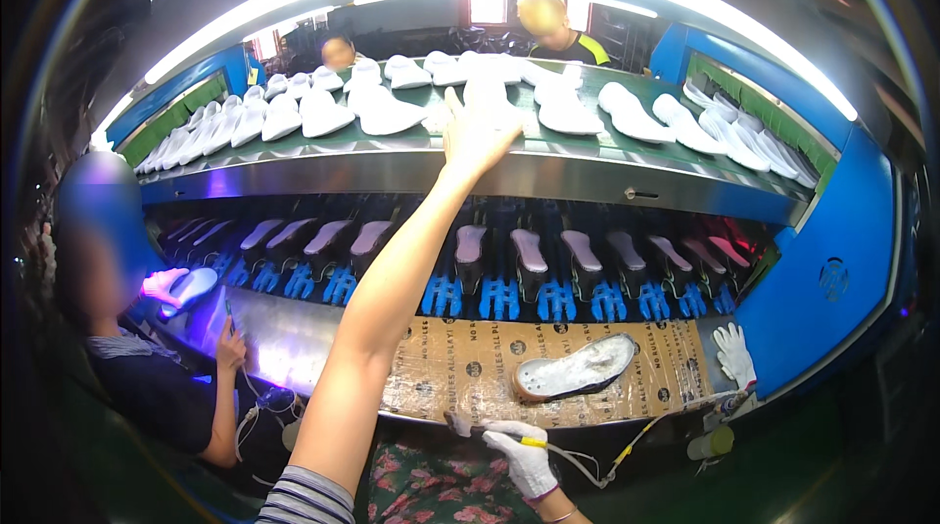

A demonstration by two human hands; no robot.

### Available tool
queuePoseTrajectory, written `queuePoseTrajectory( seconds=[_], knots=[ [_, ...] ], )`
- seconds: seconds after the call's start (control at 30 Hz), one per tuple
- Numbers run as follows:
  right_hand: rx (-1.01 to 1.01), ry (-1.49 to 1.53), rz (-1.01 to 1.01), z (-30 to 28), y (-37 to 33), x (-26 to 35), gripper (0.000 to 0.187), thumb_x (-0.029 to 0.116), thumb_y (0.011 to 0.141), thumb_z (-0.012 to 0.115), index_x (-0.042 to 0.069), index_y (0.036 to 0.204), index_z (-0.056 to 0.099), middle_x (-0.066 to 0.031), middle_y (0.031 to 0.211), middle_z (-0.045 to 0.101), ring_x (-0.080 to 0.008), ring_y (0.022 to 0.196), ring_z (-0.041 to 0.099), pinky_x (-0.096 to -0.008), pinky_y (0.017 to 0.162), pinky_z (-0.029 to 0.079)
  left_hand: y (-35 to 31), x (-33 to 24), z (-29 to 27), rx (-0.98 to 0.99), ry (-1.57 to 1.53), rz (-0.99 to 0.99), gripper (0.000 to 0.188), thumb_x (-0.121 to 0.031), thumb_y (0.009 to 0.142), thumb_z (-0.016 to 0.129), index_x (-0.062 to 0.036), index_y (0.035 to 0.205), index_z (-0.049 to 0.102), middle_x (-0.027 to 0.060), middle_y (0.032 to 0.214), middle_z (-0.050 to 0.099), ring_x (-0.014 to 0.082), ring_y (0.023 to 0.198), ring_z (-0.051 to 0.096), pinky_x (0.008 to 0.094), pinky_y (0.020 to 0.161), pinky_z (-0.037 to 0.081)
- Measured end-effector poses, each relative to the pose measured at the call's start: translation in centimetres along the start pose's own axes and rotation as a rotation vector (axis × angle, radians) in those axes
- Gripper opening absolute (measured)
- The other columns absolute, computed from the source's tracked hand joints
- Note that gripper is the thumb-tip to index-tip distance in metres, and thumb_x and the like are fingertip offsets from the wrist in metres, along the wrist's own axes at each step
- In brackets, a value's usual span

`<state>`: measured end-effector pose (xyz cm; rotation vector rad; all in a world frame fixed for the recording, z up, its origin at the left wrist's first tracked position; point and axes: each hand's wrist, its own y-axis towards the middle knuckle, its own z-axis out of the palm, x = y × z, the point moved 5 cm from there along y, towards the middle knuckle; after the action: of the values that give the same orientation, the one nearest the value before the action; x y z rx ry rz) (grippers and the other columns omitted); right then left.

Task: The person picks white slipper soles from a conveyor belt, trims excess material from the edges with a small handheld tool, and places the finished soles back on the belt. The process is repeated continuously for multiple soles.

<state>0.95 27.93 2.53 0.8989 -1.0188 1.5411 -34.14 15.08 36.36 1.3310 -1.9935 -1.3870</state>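
The cardboard sheet (pixel 480 353) on the counter (pixel 294 333) bears repeated rows of dark printed capital lettering with round dark marks. The blue side panel (pixel 832 220) bears one round dark mark.

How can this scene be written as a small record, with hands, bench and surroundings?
Left hand: bare, stretched over the upper belt among white shoe parts; contact unclear
Right hand: gloved, grip closed around a dark tool
Bench: brown covering; one shoe piece lying on it
Bench's right end: white glove
Lower rack: pinkish sole-shaped pieces
Co-worker: at left, holding a sole
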Motion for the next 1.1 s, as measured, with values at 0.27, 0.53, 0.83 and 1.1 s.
queuePoseTrajectory(
  seconds=[0.27,0.53,0.83,1.1],
  knots=[
    [-0.029,-0.024,0.026,-0.1,-0.4,-0.8,0.021,0.002,0.091,0.079,-0.003,0.111,0.079,-0.0082,0.104,0.078,-0.0131,0.091,0.071,-0.0261,0.083,0.057,2.9,3.4,3.2,-0.076,0.199,0.312,0.097,-0.056,0.080,0.075,0.0032,0.151,0.048,0.0317,0.160,0.039,0.0481,0.154,0.026,0.0725,0.118,0.021],
    [-0.027,-0.017,0.078,-0.5,0.1,-3.1,0.021,0.002,0.089,0.081,-0.003,0.108,0.080,-0.0090,0.104,0.078,-0.0137,0.092,0.072,-0.0276,0.083,0.058,2.3,16.0,-5.9,0.613,0.483,-0.190,0.072,-0.069,0.085,0.061,-0.0178,0.135,0.071,0.0160,0.136,0.069,0.0344,0.135,0.058,0.0546,0.109,0.047],
    [0.011,-0.059,0.071,1.0,1.3,-3.2,0.019,0.001,0.089,0.080,-0.003,0.108,0.079,-0.0089,0.102,0.079,-0.0142,0.091,0.072,-0.0274,0.083,0.058,-0.7,21.5,-15.8,0.226,0.469,0.004,0.085,-0.044,0.074,0.087,-0.0081,0.146,0.058,0.0224,0.138,0.062,0.0417,0.131,0.056,0.0510,0.111,0.045],
    [-0.064,0.070,0.053,0.5,2.7,-1.6,0.017,-0.002,0.087,0.077,-0.005,0.104,0.077,-0.0128,0.100,0.077,-0.0169,0.082,0.071,-0.0268,0.072,0.056,-8.5,18.3,-22.9,0.109,0.055,-0.119,0.023,-0.019,0.085,0.080,-0.0066,0.103,0.075,0.0122,0.102,0.070,0.0293,0.099,0.069,0.0401,0.081,0.057]
  ],
)
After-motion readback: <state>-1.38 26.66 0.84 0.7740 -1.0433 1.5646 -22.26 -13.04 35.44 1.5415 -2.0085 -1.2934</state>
